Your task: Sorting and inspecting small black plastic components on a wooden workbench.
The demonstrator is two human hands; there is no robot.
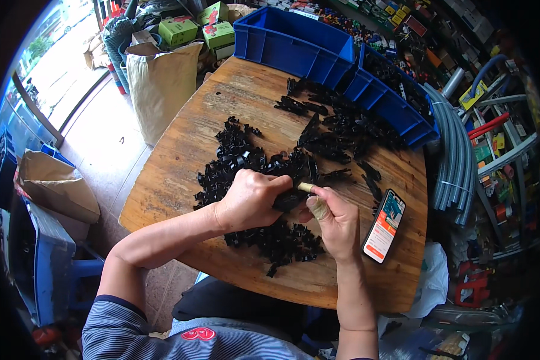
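Note:
Over the middle of the wooden table, my left hand (252,198) is closed round a black plastic part (289,200), whose exact kind is partly hidden by the fingers. My right hand (337,222) meets it from the right, thumb and forefinger bent in against the part; both digits wear pale yellowish coverings. Beneath and beyond my left hand spreads a heap of small curved black pieces (222,174), some shiny. Longer black clip-like pieces (330,144) lie in a second pile farther back and to the right. More small black pieces (276,243) lie nearer to me.
Two blue bins stand along the table's far side: one at the back (291,45), another at the right (390,102) holding black pieces. A lit phone (384,227) lies right of my hand. Grey tubing (453,156) hangs beyond the right edge; a paper sack (162,90) stands at far left.

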